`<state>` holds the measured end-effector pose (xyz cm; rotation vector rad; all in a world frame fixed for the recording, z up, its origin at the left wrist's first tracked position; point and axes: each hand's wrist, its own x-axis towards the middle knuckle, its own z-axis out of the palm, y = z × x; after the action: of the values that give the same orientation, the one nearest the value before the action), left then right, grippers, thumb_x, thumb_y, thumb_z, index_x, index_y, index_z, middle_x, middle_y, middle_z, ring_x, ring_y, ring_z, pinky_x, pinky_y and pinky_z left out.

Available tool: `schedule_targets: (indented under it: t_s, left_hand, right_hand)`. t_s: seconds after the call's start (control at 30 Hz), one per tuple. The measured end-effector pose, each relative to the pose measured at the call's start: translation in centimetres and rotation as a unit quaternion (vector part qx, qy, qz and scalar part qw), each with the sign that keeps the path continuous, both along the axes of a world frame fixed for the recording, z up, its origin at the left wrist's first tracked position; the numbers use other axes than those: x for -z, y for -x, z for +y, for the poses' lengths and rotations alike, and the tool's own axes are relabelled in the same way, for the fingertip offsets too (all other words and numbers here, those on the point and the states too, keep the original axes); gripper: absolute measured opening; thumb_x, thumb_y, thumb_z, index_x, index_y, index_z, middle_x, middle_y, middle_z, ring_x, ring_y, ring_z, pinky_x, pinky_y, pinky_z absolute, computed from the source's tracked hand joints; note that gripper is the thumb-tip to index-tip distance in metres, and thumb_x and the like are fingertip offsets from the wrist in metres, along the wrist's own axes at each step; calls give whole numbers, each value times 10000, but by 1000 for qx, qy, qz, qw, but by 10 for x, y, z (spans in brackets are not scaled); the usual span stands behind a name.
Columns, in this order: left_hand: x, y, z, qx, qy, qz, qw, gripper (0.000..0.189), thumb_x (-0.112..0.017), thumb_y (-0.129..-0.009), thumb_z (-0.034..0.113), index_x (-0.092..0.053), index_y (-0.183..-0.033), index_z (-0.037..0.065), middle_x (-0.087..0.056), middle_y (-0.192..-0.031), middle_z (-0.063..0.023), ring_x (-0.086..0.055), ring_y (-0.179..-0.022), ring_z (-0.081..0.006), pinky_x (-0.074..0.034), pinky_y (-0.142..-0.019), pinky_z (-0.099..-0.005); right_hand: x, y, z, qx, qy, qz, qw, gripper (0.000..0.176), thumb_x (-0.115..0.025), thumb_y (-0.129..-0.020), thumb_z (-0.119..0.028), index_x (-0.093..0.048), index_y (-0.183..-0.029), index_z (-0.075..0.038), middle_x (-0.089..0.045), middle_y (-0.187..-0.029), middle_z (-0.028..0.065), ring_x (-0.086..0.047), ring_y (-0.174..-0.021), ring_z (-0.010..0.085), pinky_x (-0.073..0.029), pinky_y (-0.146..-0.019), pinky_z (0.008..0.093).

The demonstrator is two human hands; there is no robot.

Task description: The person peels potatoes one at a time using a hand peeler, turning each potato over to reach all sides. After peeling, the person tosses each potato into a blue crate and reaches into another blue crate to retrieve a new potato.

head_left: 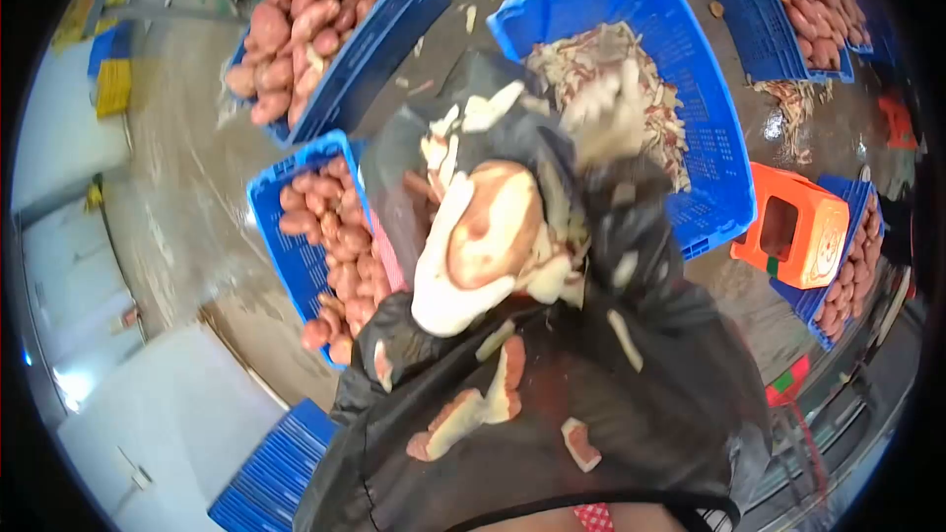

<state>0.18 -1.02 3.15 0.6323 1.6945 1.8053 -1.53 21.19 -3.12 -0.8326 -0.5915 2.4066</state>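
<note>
Cupping the large tuber [501, 227] above the lap, the left hand [443, 291] curves its fingers around its left and near sides. Pale flesh shows over much of it, with brownish patches left. The right hand [606, 118] blurs over the far blue crate [705, 89], which holds a heap of peelings [662, 108]; whether it is spread or pinching cannot be told. Unpeeled red tubers [350, 236] remain in crates at left and right.
</note>
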Motion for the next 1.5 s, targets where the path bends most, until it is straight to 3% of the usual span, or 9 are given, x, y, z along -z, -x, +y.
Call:
schedule_targets:
  t_s: [0.07,0.3,0.37,0.5,0.97,1.03,1.17,1.23,1.5]
  left_hand:
    - [2,-1,3,-3,-23,-49,999,913,-762,-616,84,-243,-1361,-14,-300,-1388,-188,-282,-1301,-275,-208,-1072,-370]
    - [5,-2,8,-21,49,-36,998,911,-775,-620,234,-275,-1336,-27,-333,-1360,-184,-339,-1253,-269,-231,-1058,-373]
    - [-2,-2,8,8,72,-9,997,884,-755,-621,193,-278,-1331,-30,-353,-1341,-183,-353,-1241,-273,-249,-1049,-363]
    - [-17,-8,11,8,199,76,977,864,-710,-610,134,-265,-1328,-44,-401,-1285,-180,-380,-1224,-254,-295,-1028,-352]
    - [-3,21,4,-9,127,-47,991,844,-777,-620,85,-345,-1343,18,-440,-1287,-99,-410,-1185,-154,-334,-992,-285]
    - [-7,24,4,-34,100,-136,985,827,-750,-628,78,-339,-1343,18,-439,-1290,-99,-409,-1195,-162,-326,-1005,-296]
    - [0,20,-4,-44,88,-166,981,926,-798,-567,140,-320,-1353,25,-398,-1330,-148,-403,-1214,-231,-328,-1009,-344]
    - [-14,9,2,-11,276,341,898,995,-828,-544,223,-294,-1356,9,-338,-1361,-209,-312,-1285,-289,-288,-1036,-381]
    - [-5,27,-5,36,68,-133,988,1146,-850,-495,298,-194,-1382,-11,-394,-1316,-145,-391,-1218,-249,-285,-1031,-368]
  right_hand:
    - [12,-35,-27,-159,195,206,946,393,-426,-921,-439,-450,-684,-126,-396,-512,21,-447,-483,157,-436,-520,335]
    - [12,-24,-11,-29,278,299,912,315,-427,-929,-338,-411,-697,-125,-403,-511,0,-489,-522,148,-449,-570,292]
    - [-35,-19,-31,-123,39,61,990,419,-457,-900,-460,-395,-635,-142,-365,-478,-19,-395,-417,148,-348,-401,292]
    - [82,9,35,-51,168,82,981,393,-460,-902,-453,-438,-659,-146,-423,-547,-15,-446,-488,152,-390,-484,315]
    - [13,-19,-7,-144,110,169,969,481,-455,-896,-474,-379,-559,-140,-348,-476,4,-399,-445,176,-415,-525,417]
    - [48,5,8,25,133,-86,987,412,-442,-916,-440,-379,-618,-162,-304,-497,-36,-299,-413,123,-305,-421,288]
    - [27,-15,7,-76,169,212,960,406,-398,-928,-454,-478,-679,-144,-419,-536,-13,-386,-435,143,-368,-443,327]
    - [0,-9,-14,-90,86,196,973,416,-376,-929,-471,-481,-683,-153,-402,-524,-14,-367,-429,143,-349,-433,326]
    - [-39,-13,-30,-196,209,221,932,410,-388,-931,-442,-444,-709,-102,-448,-575,26,-493,-533,194,-473,-561,358]
